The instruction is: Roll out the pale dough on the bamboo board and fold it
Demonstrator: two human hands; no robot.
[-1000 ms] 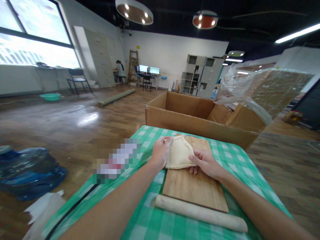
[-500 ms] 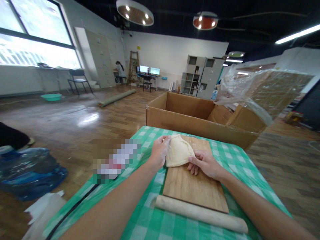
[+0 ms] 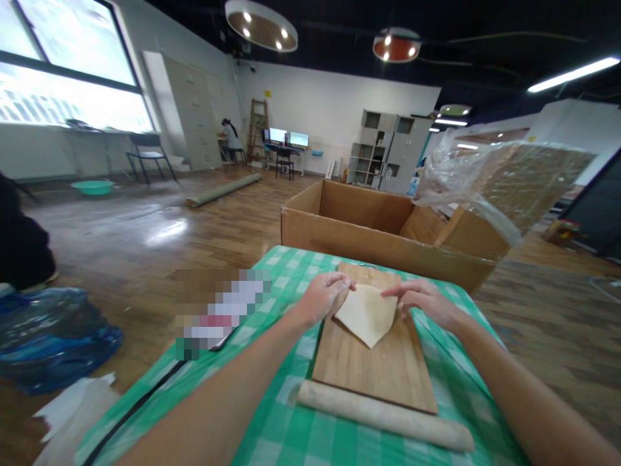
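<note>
A pale, flat sheet of dough [image 3: 369, 316] hangs over the upper half of a wooden cutting board [image 3: 378, 372], its pointed end toward me. My left hand [image 3: 326, 294] pinches its upper left edge between thumb and fingers. At the upper right edge, my right hand [image 3: 427, 301] grips the dough, with the index finger reaching over its top. Whether the lower tip touches the board I cannot tell. In front of the board's near edge lies a floury rolling pin [image 3: 383, 414], on a green checked tablecloth [image 3: 272, 421].
Beyond the table stands a large open cardboard box [image 3: 349, 226] with plastic wrap on its right. A blurred-out flat item [image 3: 223, 317] with a black cable lies on the table's left. A big water bottle [image 3: 53, 336] is on the floor at left. One person sits far back.
The dough has been turned and lowered toward the board, its point now facing me. My right hand has moved up and right to the dough's far edge; my left shifted right.
</note>
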